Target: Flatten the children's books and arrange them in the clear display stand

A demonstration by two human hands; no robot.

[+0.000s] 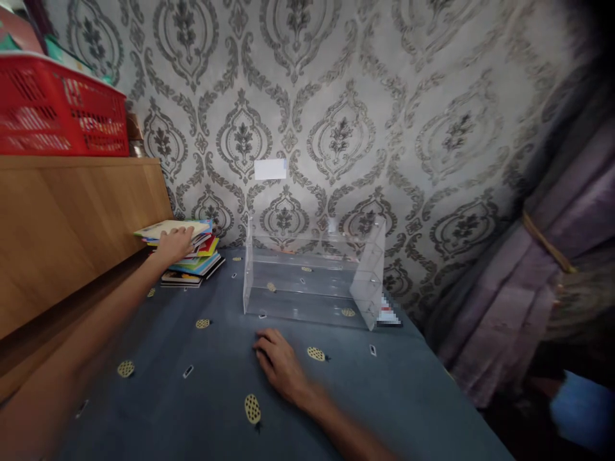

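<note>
My left hand reaches out to a stack of books at the far left of the table. Its fingers lie across the cover of the light-coloured top book, and the thumb is hidden. Thin books with colourful edges make up the stack, unevenly piled. My right hand rests on the dark blue tablecloth, loosely bent, with nothing in it. Just beyond it stands a clear plastic rack with tiers between two upright side panels. I see no books on the rack.
A wooden cabinet borders the left side, with a red basket on top. Patterned wallpaper rises behind the table. A tied purple curtain hangs at the right. A blurred-out flat item lies by the rack's right panel.
</note>
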